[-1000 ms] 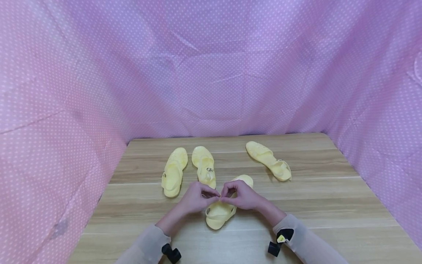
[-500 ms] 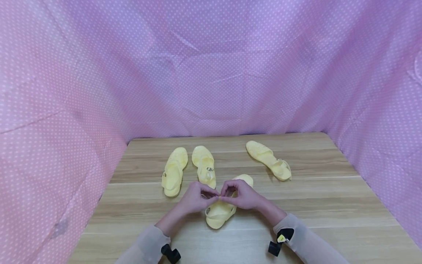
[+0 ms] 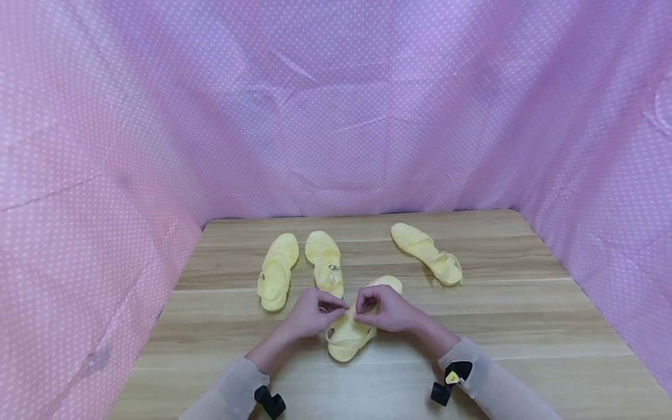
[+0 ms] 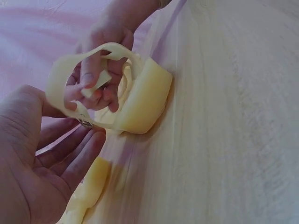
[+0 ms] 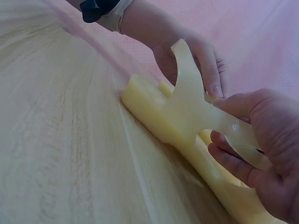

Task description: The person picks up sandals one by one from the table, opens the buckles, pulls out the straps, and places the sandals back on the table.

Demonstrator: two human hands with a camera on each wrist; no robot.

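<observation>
A pale yellow sandal (image 3: 343, 349) lies on the table with its heel toward me, between both hands. My left hand (image 3: 307, 315) is at its left side, thumb and fingertips pinching the ankle strap (image 4: 58, 77) near a small metal buckle (image 4: 85, 123). On the other side my right hand (image 3: 388, 310) pinches a strap piece (image 4: 99, 84) between thumb and fingers. The strap stands up in a loop above the heel (image 4: 147, 100). In the right wrist view a wide forked strap (image 5: 187, 107) partly hides the left hand (image 5: 210, 70). The exact fingertip contact is partly hidden.
Two more yellow sandals, one at far left (image 3: 275, 280) and one beside it (image 3: 322, 251), lie behind the hands. Another sandal (image 3: 420, 248) rests at the back right. A pink dotted cloth (image 3: 336, 146) hangs around the wooden table (image 3: 525, 326).
My fingertips, earlier meeting over the sandal, now stand slightly apart, the right hand having shifted a little to the right. The sandals lie as before.
</observation>
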